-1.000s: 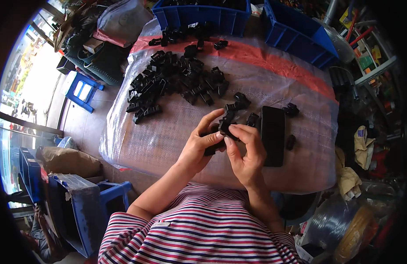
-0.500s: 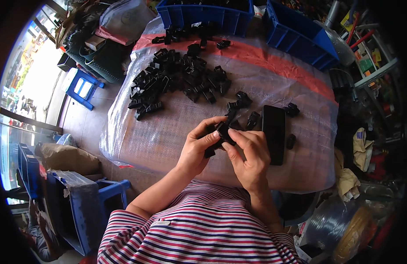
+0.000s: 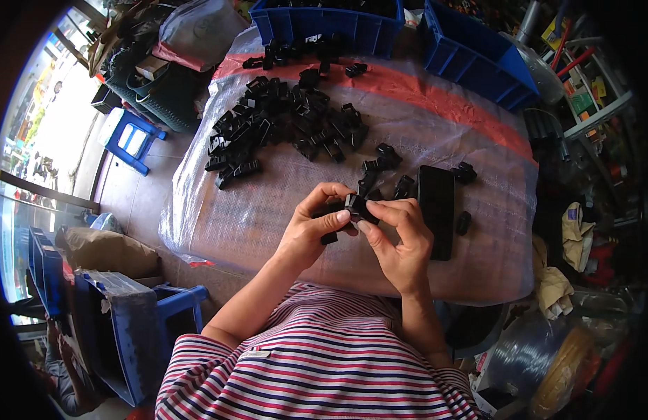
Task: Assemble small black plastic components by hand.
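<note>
Both my hands meet over the near part of the covered work surface, around a small black plastic part point(image 3: 355, 204). My left hand point(image 3: 311, 227) grips it between thumb and fingers, and more black plastic shows below that thumb. The fingertips and thumb of my right hand point(image 3: 401, 238) pinch its right side. Just beyond my fingers lie a few loose black parts point(image 3: 387, 157). A large heap of similar black parts point(image 3: 261, 119) spreads over the far left. Right of my right hand lies a black smartphone point(image 3: 437, 210), its screen dark. My fingers hide much of the held part.
Two blue plastic crates, one holding black parts point(image 3: 327, 28) and one at the right point(image 3: 478, 59), stand along the far edge. Single black parts lie beside the phone point(image 3: 464, 222). A blue stool point(image 3: 131, 140) is on the floor at left; a wire spool point(image 3: 548, 371) sits at lower right.
The part in my hands has turned slightly, and my left fingers have shifted a little up around it. My right hand has moved slightly. The heap and phone stay put.
</note>
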`<act>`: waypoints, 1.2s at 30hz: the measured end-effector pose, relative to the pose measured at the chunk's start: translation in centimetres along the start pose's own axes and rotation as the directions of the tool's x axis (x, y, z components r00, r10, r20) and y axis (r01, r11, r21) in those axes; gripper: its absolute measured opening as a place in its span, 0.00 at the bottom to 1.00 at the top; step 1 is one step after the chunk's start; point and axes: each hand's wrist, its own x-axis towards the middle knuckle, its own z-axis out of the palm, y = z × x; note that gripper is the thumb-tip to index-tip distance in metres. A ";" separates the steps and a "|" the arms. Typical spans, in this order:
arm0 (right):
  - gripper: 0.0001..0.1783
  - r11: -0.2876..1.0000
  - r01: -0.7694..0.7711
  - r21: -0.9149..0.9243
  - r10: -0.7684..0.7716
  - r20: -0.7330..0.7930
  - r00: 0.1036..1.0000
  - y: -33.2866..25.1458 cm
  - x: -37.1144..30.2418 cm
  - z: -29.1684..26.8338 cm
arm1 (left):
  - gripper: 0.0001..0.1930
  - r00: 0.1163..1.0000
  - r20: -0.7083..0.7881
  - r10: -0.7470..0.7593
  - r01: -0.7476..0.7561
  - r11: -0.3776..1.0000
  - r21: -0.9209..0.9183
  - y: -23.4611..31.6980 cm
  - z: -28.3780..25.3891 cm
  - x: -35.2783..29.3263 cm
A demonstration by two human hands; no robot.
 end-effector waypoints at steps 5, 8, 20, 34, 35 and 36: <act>0.16 0.996 -0.052 0.077 0.050 0.023 0.998 -0.1 0.1 0.0 | 0.14 0.999 0.022 -0.033 0.035 0.996 -0.086 0.1 -0.8 0.2; 0.16 0.958 -0.199 0.208 0.197 0.032 0.980 0.4 -0.3 0.1 | 0.15 0.998 0.044 -0.053 0.057 0.995 -0.088 0.5 -0.5 0.2; 0.18 1.000 -0.001 -0.027 0.000 -0.013 1.000 0.6 0.3 0.4 | 0.17 0.999 -0.031 -0.041 0.041 0.999 -0.016 -0.4 -0.7 0.4; 0.20 0.991 0.103 -0.083 -0.110 -0.090 0.990 1.7 0.0 1.2 | 0.18 0.987 -0.149 0.064 -0.003 0.926 0.377 0.4 0.7 0.6; 0.20 0.992 0.094 -0.087 -0.100 -0.073 0.992 1.8 0.1 1.2 | 0.19 0.986 -0.153 0.064 0.006 0.907 0.420 0.4 0.6 0.8; 0.20 0.992 0.094 -0.084 -0.100 -0.073 0.992 2.0 0.3 1.3 | 0.19 0.986 -0.155 0.065 0.006 0.907 0.422 0.5 0.7 1.0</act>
